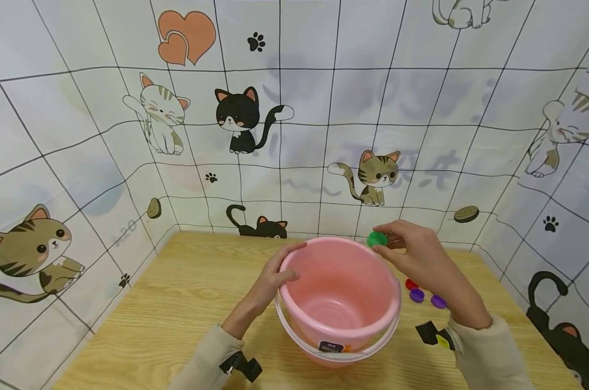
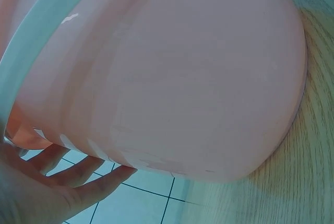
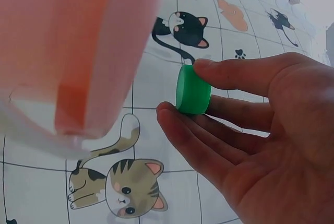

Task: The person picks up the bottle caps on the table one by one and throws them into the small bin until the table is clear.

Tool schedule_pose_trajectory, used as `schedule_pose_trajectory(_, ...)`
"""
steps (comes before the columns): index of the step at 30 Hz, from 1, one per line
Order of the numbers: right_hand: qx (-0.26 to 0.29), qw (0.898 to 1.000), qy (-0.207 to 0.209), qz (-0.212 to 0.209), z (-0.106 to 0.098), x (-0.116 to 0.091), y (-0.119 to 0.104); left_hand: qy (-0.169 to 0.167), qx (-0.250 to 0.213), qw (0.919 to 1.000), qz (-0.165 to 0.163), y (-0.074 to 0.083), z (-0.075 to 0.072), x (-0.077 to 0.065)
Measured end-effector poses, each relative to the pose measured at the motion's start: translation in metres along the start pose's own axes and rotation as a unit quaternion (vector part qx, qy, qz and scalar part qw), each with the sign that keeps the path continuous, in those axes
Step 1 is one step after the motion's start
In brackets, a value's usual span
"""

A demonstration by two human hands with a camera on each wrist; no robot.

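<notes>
A pink bucket (image 1: 340,281) with a pale handle (image 1: 333,356) hanging down its front stands on the table, its inside showing bare. My left hand (image 1: 273,276) grips its left rim, thumb over the edge; the left wrist view shows the fingers (image 2: 104,185) along the outer wall. Between thumb and fingers my right hand (image 1: 416,246) pinches a green bottle cap (image 1: 376,239) just beyond the bucket's right rim. In the right wrist view the cap (image 3: 194,90) is turned on its side, apart from the bucket wall (image 3: 62,36).
To the right of the bucket, a red cap (image 1: 411,284) and two purple caps (image 1: 416,295) lie on the wooden table (image 1: 177,303), partly near my right forearm. A white cloth wall (image 1: 304,146) printed with cats rises behind and at both sides.
</notes>
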State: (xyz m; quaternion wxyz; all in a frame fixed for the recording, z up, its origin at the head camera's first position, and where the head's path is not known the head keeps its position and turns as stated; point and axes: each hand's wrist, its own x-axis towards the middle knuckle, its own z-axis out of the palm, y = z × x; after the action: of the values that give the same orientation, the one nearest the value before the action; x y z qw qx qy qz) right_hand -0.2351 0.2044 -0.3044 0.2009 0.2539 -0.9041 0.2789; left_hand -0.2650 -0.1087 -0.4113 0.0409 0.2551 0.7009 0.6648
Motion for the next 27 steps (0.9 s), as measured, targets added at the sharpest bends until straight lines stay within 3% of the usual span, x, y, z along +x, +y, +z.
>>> schedule_pose_trajectory(11,0.001,0.999,-0.052,-0.001,0.004,0.021,-0.013,0.001,0.009,0.9999,-0.004,-0.001,-0.001,0.0)
schedule_pose_trajectory(27,-0.001,0.997,-0.073,-0.027,0.007,0.039,-0.022,0.004,0.01,0.9999,-0.011,-0.001,0.0,0.0)
